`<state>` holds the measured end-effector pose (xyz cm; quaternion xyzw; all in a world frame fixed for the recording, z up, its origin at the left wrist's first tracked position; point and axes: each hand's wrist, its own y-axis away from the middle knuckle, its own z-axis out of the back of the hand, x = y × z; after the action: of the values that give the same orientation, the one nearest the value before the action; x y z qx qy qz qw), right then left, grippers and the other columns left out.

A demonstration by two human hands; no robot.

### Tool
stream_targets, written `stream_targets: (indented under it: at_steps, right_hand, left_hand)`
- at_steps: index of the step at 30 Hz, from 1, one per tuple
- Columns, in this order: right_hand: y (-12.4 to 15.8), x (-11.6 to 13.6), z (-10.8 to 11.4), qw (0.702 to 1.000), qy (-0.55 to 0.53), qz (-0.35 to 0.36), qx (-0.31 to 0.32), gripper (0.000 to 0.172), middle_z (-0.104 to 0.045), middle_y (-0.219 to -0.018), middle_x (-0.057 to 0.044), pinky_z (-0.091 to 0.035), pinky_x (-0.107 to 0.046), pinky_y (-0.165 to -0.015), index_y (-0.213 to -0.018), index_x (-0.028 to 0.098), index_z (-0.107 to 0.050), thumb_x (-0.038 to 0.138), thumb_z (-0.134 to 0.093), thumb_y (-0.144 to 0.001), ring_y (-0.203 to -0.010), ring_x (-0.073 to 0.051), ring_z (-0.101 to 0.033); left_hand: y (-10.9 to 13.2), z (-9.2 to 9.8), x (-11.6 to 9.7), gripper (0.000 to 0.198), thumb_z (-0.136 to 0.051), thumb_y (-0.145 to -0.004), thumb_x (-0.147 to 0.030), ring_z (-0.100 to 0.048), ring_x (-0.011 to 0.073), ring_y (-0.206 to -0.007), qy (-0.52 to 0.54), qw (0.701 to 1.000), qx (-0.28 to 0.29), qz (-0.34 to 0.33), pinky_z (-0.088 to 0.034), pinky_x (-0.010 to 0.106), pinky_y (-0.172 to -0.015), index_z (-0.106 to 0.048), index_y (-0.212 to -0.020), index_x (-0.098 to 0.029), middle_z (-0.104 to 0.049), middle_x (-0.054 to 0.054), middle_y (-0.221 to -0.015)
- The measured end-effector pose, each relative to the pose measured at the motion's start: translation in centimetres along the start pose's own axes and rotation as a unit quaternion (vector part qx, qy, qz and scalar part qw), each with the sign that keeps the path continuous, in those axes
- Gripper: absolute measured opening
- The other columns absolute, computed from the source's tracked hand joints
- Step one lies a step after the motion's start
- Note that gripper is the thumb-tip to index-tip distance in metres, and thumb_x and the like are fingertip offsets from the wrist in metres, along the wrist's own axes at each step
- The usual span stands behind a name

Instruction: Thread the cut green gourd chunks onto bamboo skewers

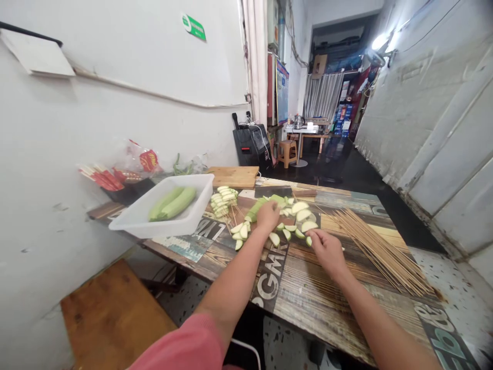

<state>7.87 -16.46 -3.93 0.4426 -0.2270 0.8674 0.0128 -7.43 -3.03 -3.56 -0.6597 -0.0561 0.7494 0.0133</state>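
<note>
My left hand (pixel 268 215) is closed over the pale green squash pieces in the middle of the table; what its fingers hold is hidden. My right hand (pixel 323 245) pinches the lower end of a row of half-round squash slices (pixel 303 215), which seem to be threaded together. Loose slices (pixel 287 235) lie between the two hands. Left of my left hand are skewered slices (pixel 224 201) in a pile and another small group (pixel 241 234). A bundle of thin wooden skewers (pixel 381 249) lies to the right of my right hand.
A white plastic tub (pixel 127 222) with whole squashes (pixel 175 204) stands at the left. Behind are a wooden cutting board (pixel 234 177) and a knife with a dark blade (pixel 273 191). Red-wrapped chopsticks (pixel 103 178) stand at the far left. A wooden stool (pixel 111 318) is below the table.
</note>
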Motion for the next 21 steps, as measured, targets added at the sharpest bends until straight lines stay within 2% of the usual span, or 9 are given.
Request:
stream_targets:
  at_steps: [2,4,6,8,14,21]
  right_hand:
    - [0.3,0.3,-0.1,1.0,0.004,0.019,0.024,0.034,-0.063,-0.062,-0.003,-0.038,-0.024,-0.055,-0.078,0.016,-0.066,0.038,-0.041,-0.081,-0.059,-0.017,-0.055]
    - [0.5,0.7,-0.1,0.998,0.007,0.032,0.047,0.033,-0.063,-0.063,-0.003,-0.038,-0.024,-0.055,-0.077,0.017,-0.066,0.038,-0.04,-0.081,-0.059,-0.017,-0.056]
    - [0.7,1.0,-0.1,0.997,0.008,0.041,0.067,0.033,-0.063,-0.063,-0.003,-0.038,-0.024,-0.055,-0.076,0.017,-0.065,0.037,-0.04,-0.081,-0.059,-0.017,-0.056]
    - [0.8,1.2,-0.2,0.996,0.012,0.048,0.08,0.032,-0.063,-0.063,-0.003,-0.038,-0.025,-0.055,-0.076,0.018,-0.065,0.037,-0.04,-0.081,-0.058,-0.017,-0.055]
    - [1.0,1.3,-0.4,0.995,0.026,0.041,0.089,0.031,-0.063,-0.063,-0.003,-0.038,-0.025,-0.056,-0.074,0.018,-0.065,0.035,-0.04,-0.081,-0.056,-0.017,-0.054]
    - [1.0,1.5,-0.3,0.995,0.033,0.033,0.094,0.032,-0.062,-0.061,-0.003,-0.037,-0.025,-0.055,-0.074,0.017,-0.065,0.035,-0.04,-0.08,-0.056,-0.017,-0.053]
  left_hand:
    - [-0.3,-0.2,-0.1,0.003,-0.064,-0.07,-0.015,-0.059,0.0151,-0.074,0.083,0.996,0.005,0.033,-0.044,0.021,-0.064,-0.063,-0.072,-0.017,-0.064,0.004,-0.075]
    - [-0.6,-0.2,-0.3,0.001,-0.061,-0.073,-0.014,-0.053,0.0082,-0.055,0.191,0.977,0.021,0.088,-0.04,0.017,-0.053,-0.061,-0.073,-0.013,-0.063,0.004,-0.07]
    - [-0.9,-0.1,-0.6,0.002,-0.059,-0.075,-0.011,-0.048,0.0042,-0.046,0.287,0.947,0.032,0.141,-0.036,0.014,-0.045,-0.059,-0.073,-0.01,-0.062,0.005,-0.068]
    - [-1.0,0.1,-0.8,0.002,-0.058,-0.076,-0.01,-0.048,0.0036,-0.045,0.339,0.923,0.036,0.176,-0.034,0.013,-0.042,-0.058,-0.075,-0.009,-0.062,0.006,-0.069]
    - [-0.9,0.5,-1.2,0.004,-0.054,-0.08,-0.011,-0.054,0.005,-0.049,0.357,0.91,0.033,0.209,-0.036,0.012,-0.041,-0.056,-0.078,-0.01,-0.062,0.006,-0.07]
    - [-1.3,0.5,-0.9,0.004,-0.057,-0.078,-0.012,-0.052,0.0046,-0.046,0.343,0.92,0.019,0.189,-0.036,0.013,-0.041,-0.055,-0.08,-0.011,-0.063,0.005,-0.069]
